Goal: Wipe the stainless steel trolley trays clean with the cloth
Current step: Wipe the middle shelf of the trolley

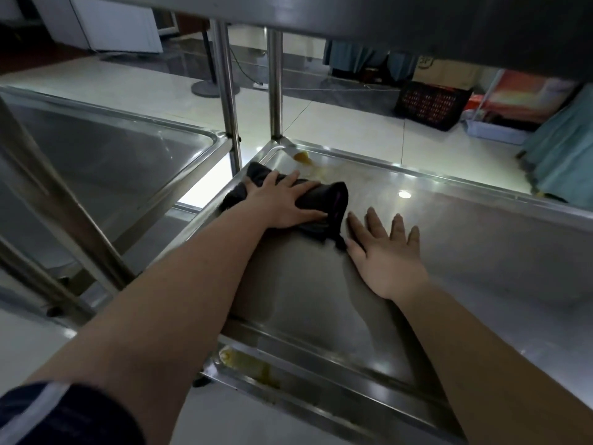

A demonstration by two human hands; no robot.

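A dark crumpled cloth [333, 200] lies on the stainless steel trolley tray [481, 239] near its far left corner. My left hand [282, 203] presses flat on the cloth with straight fingers. Just right of the cloth, my right hand [385, 252] rests palm down on the bare tray, fingers spread, its thumb side touching the cloth's edge. A yellow smear [303, 157] sits in the far left corner of the tray, beyond the cloth. Another yellow stain [244, 364] shows on a lower tray edge below.
A second steel trolley tray [106, 162] stands to the left, with upright posts [226, 88] between the two. An upper shelf [417, 17] hangs overhead. On the tiled floor beyond are a dark crate [430, 104] and boxes.
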